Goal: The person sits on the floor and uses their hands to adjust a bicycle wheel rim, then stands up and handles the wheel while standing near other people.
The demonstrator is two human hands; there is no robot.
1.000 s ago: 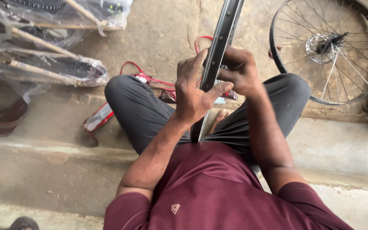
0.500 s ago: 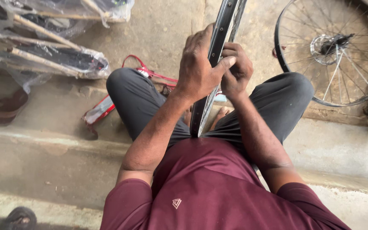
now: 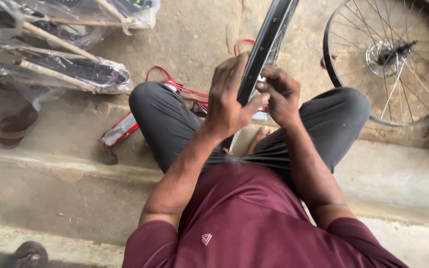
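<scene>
Centrally, left hand [image 3: 229, 101] gripping black rim [image 3: 266, 42]; right hand [image 3: 281, 94] pinching it; plastic-wrapped bundles [image 3: 70, 69] upper left

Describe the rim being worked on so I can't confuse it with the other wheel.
Start at the seated person's knees: the black bare rim rises edge-on between them, gripped by the left hand and right hand. Unlike the spoked wheel lying on the floor to the right, it shows no hub.

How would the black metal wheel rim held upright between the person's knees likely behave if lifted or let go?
The black metal wheel rim looks stiff; it keeps its curve under the left hand and right hand. Being a thin hoop, it is probably light. Standing on edge, it would likely roll or tip if released.
</scene>
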